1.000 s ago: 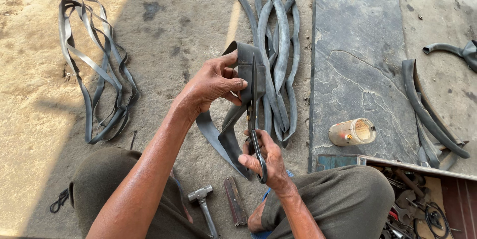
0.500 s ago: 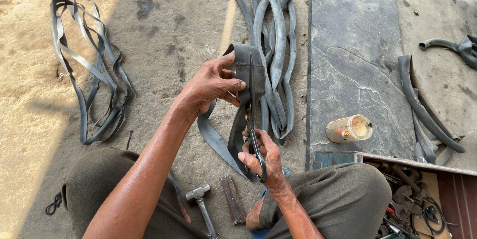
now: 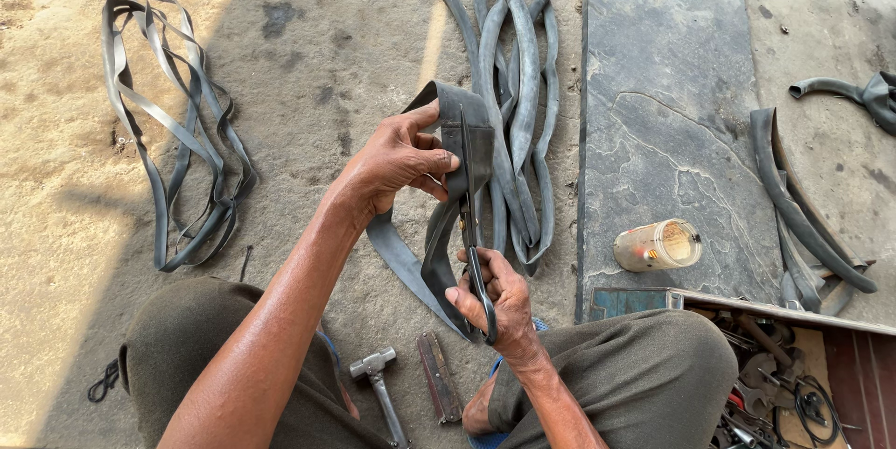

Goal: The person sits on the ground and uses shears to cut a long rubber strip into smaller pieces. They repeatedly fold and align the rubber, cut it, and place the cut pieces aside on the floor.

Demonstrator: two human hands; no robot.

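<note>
In the head view, the left hand (image 3: 397, 158) pinches the folded top of a black rubber inner tube strip (image 3: 457, 188), which hangs below and beside it. The right hand (image 3: 495, 300), just under the strip, grips scissors (image 3: 469, 216) whose blades run up along the rubber. A hammer (image 3: 378, 379) lies below the strip, a jar (image 3: 658, 245) to its right.

The rubber strip (image 3: 446, 225) is dull black, as are the scissors (image 3: 469, 225) and the tube pile (image 3: 518, 66). The slab (image 3: 672, 113) is dark grey (pale wavy lines cross it). The jar (image 3: 658, 245) is cloudy yellowish-tan, the trousers (image 3: 644, 374) olive-brown, the ground (image 3: 317, 57) sandy grey.
</note>
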